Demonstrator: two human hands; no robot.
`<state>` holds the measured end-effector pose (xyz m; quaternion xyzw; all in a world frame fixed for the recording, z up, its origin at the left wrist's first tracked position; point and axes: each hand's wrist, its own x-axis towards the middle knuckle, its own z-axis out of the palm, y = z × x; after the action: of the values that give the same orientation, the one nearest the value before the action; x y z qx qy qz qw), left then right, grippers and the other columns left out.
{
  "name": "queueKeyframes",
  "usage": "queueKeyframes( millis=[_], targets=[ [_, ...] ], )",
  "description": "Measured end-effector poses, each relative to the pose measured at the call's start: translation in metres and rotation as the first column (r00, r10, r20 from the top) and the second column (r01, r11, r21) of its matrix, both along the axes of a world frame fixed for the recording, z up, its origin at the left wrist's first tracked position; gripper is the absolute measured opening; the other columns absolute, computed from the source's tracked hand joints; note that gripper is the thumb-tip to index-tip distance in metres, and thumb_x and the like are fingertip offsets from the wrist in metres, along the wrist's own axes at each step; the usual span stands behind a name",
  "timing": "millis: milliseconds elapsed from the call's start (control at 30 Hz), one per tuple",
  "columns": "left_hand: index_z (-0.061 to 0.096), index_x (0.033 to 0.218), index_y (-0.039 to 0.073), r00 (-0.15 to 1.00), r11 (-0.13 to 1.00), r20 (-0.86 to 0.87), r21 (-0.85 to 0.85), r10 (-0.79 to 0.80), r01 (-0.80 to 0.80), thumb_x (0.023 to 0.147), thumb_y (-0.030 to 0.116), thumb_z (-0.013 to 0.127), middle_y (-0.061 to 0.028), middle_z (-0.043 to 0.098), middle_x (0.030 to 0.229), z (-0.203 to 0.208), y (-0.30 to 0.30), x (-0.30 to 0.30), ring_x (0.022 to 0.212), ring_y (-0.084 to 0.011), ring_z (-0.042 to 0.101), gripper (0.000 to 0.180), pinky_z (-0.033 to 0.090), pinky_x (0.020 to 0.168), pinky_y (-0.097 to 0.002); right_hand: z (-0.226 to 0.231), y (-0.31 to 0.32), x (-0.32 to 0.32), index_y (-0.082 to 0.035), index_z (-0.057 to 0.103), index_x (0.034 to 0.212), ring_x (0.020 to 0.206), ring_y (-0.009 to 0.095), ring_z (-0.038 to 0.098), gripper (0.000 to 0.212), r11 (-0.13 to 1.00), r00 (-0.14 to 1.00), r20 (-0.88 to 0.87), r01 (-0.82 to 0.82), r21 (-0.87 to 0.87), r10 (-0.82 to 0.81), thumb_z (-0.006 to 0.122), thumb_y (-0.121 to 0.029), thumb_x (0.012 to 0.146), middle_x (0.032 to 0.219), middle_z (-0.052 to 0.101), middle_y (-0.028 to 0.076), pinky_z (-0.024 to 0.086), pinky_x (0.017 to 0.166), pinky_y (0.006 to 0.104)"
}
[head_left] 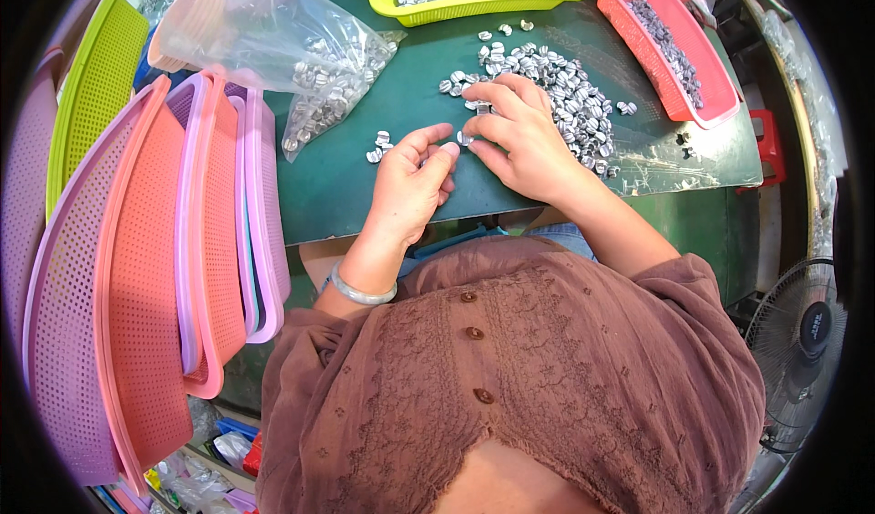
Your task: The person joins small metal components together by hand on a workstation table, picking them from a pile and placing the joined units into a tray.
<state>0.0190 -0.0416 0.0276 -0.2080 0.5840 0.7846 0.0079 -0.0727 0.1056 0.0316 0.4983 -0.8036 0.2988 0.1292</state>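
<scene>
My right hand (521,140) pinches a small silvery metal piece (463,138) between thumb and forefinger, over the near part of the green table. Its other fingers rest at the edge of a heap of small curved metal pieces (574,99), grey with light stripes. Close by on the left, my left hand (410,181) has its fingers curled, thumb and forefinger tips beside the pinched piece. Whether anything lies inside those curled fingers is hidden. A few loose metal pieces (379,147) lie left of my left hand.
A clear plastic bag (319,67) of similar pieces lies at the far left. A yellow-green basket (483,8) and a pink basket (674,86) stand along the back and right, both holding small pieces. Stacked purple and coral baskets (146,268) crowd the left; a fan (793,350) stands at right.
</scene>
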Motion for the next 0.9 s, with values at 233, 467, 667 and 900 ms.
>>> queueKeyframes(
  millis=[233, 467, 667, 900],
  targets=[
    [0.059, 0.107, 0.002, 0.989, 0.902, -0.141, 0.422, -0.037, 0.094, 0.09, 0.012, 0.055, -0.0008, 0.056, 0.075, -0.011, -0.008, 0.001, 0.061, -0.0083, 0.05, 0.02, 0.037, 0.049, -0.0191, 0.014, -0.002, 0.006, -0.008, 0.061, 0.088, 0.104, 0.032, 0.046, 0.022, 0.983, 0.998, 0.003, -0.061, -0.176, 0.063, 0.069, -0.006, 0.067, 0.109, 0.056, 0.007, 0.039, 0.089, 0.0415],
    [0.059, 0.108, 0.002, 0.984, 0.853, -0.168, 0.502, -0.065, 0.142, 0.091, 0.014, 0.054, -0.0012, 0.058, 0.077, -0.009, -0.007, 0.003, 0.062, -0.0083, 0.05, 0.021, 0.038, 0.051, -0.019, 0.017, 0.0, 0.007, -0.007, 0.06, 0.085, 0.101, 0.032, 0.047, 0.023, 0.972, 0.997, -0.011, -0.075, -0.221, 0.074, 0.07, -0.006, 0.064, 0.105, 0.056, 0.007, 0.039, 0.088, 0.0408],
    [0.061, 0.103, 0.003, 0.985, 0.867, -0.163, 0.482, -0.052, 0.125, 0.091, 0.016, 0.055, 0.0003, 0.057, 0.074, -0.003, -0.004, 0.004, 0.061, -0.0061, 0.049, 0.019, 0.038, 0.05, -0.018, 0.02, 0.002, 0.009, -0.007, 0.06, 0.084, 0.101, 0.032, 0.048, 0.023, 0.97, 0.996, -0.009, -0.083, -0.228, 0.084, 0.07, -0.005, 0.064, 0.104, 0.056, 0.008, 0.04, 0.087, 0.041],
    [0.062, 0.1, 0.003, 0.988, 0.953, -0.136, 0.284, -0.072, 0.108, 0.092, 0.015, 0.053, 0.0005, 0.056, 0.073, 0.0, -0.004, 0.005, 0.06, -0.0058, 0.048, 0.018, 0.037, 0.051, -0.0182, 0.021, 0.003, 0.008, -0.007, 0.06, 0.082, 0.1, 0.031, 0.048, 0.02, 0.968, 0.995, -0.036, -0.097, -0.232, 0.091, 0.069, -0.005, 0.065, 0.103, 0.057, 0.007, 0.04, 0.087, 0.0407]
  ],
)
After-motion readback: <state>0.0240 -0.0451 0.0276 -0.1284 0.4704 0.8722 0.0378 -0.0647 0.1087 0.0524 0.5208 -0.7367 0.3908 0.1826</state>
